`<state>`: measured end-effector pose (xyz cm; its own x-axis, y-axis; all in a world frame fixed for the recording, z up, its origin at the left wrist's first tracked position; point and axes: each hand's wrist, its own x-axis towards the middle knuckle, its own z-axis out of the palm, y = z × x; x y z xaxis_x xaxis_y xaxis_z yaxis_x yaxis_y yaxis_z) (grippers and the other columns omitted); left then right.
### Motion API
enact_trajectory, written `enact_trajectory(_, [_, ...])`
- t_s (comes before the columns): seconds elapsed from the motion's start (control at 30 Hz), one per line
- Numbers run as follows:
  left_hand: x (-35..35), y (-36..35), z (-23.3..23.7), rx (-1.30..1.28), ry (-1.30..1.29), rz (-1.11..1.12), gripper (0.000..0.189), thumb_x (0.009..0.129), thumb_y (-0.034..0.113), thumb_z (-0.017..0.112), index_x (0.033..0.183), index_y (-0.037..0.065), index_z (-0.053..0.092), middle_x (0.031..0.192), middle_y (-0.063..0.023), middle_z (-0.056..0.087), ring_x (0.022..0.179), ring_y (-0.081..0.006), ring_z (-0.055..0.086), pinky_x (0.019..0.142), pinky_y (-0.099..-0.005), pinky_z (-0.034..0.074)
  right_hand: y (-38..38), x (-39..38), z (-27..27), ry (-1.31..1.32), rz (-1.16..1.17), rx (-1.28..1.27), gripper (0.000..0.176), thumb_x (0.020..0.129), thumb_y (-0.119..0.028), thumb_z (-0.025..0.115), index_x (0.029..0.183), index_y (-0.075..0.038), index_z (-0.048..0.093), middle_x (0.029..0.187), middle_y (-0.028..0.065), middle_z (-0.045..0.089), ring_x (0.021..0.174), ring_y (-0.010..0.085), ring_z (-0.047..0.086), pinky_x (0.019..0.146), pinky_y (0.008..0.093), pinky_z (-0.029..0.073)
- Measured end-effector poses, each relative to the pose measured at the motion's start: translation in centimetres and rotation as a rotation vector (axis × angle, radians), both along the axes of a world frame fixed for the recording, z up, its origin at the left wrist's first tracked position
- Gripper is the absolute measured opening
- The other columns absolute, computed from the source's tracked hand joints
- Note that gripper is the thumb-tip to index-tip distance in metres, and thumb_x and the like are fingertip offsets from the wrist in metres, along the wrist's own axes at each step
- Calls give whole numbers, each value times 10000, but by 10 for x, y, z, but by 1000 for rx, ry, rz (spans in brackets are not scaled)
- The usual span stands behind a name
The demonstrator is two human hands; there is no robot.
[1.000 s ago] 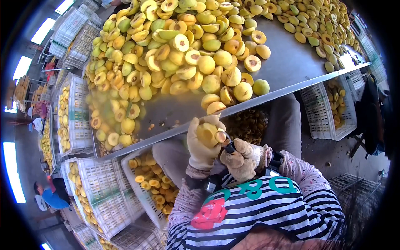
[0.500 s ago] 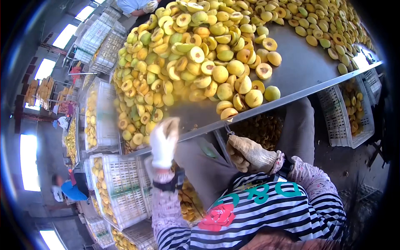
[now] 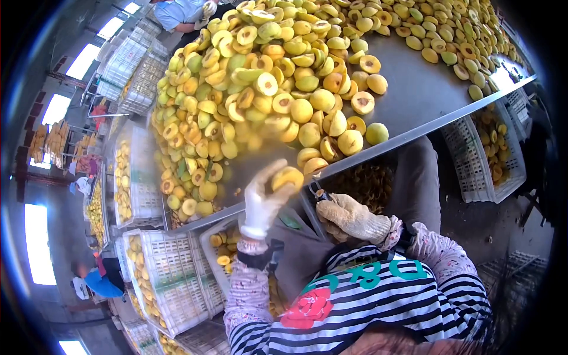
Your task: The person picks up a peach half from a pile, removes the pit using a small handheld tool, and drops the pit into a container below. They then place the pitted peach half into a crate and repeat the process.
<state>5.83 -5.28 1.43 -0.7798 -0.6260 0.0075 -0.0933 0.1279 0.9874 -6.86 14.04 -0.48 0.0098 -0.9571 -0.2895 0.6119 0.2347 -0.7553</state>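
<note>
My left hand [image 3: 262,204], in a white glove, is raised over the near edge of the metal table [image 3: 408,89]. Its fingers are closed around a yellow peach half [image 3: 288,178], cut side not clearly visible. My right hand [image 3: 354,216], in a cream knitted glove, is wrapped round a small hand tool [image 3: 321,194]; only its dark end shows beyond the fingers. The two hands are apart, both close to the table rim. Just beyond them a large heap of peach halves [image 3: 266,83] covers much of the table, several with brown centres facing up.
White plastic crates of peaches [image 3: 177,278] stand at my left, and another crate [image 3: 476,171] stands on the right. Below the table edge lies a dark heap of scraps [image 3: 361,183]. Across the table, a person in a blue top [image 3: 177,13] stands with a gloved hand.
My left hand, seen without a visible peach half before, now holds one and has moved right towards my right hand. The right hand stays near the rim; the tool's metal loop no longer shows.
</note>
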Motion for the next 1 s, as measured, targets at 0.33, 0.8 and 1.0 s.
enact_trajectory(0.33, [-4,61,-16,647,562,40,426,940,276,580,1253,-5,510,1189,-186,612,1134,-299,598,1011,-416,483,-14,8,13,495,-364,46,336,904,-174,724,1183,-39,597,1046,62,682,955,156,639,863,305,523])
enact_trajectory(0.8, [14,71,-34,-34,270,319,329,1050,292,437,1030,-10,565,1040,-90,622,948,-156,579,920,-283,457,-38,19,16,1065,-256,-168,349,820,-200,801,1093,-77,621,930,136,688,832,317,686,748,358,545])
enact_trajectory(1.0, [-7,76,-38,287,372,406,335,1039,299,460,1013,-16,571,964,-88,640,901,-155,579,902,-295,466,-36,19,12,1058,-359,-128,290,828,-205,790,1034,-92,622,870,124,685,806,325,684,722,366,544])
